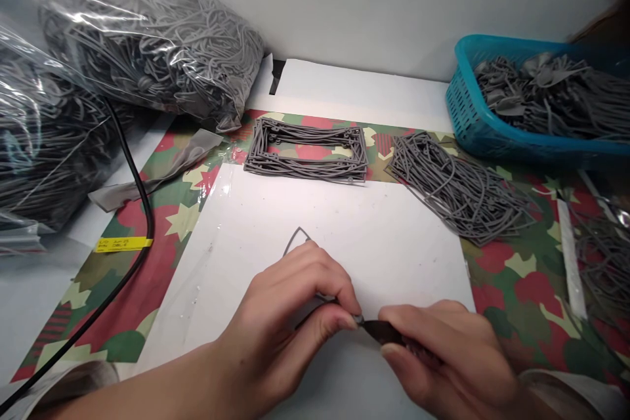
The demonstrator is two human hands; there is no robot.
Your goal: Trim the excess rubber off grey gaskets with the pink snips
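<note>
My left hand (300, 308) is closed, pinching a thin grey rubber gasket (298, 230) between thumb and forefinger. A bent corner of this strip sticks out above the knuckles; the rest is mostly hidden by the fingers. My right hand (447, 348) grips a small dark tool with a tapered tip (378, 330); its handle lies inside the fingers, so its exact kind cannot be made out. That tip touches or nearly touches the gasket at the left fingertips. Both hands are above a white sheet (394, 236).
Stacked grey gaskets form a rectangle (305, 167), with a loose heap (453, 187) to its right. A blue basket (462, 102) holds more grey strips. Filled plastic bags (162, 33) stand at left, near a black cable (147, 210) with a yellow tag (123, 245). Patterned cloth (531, 289) lies underneath.
</note>
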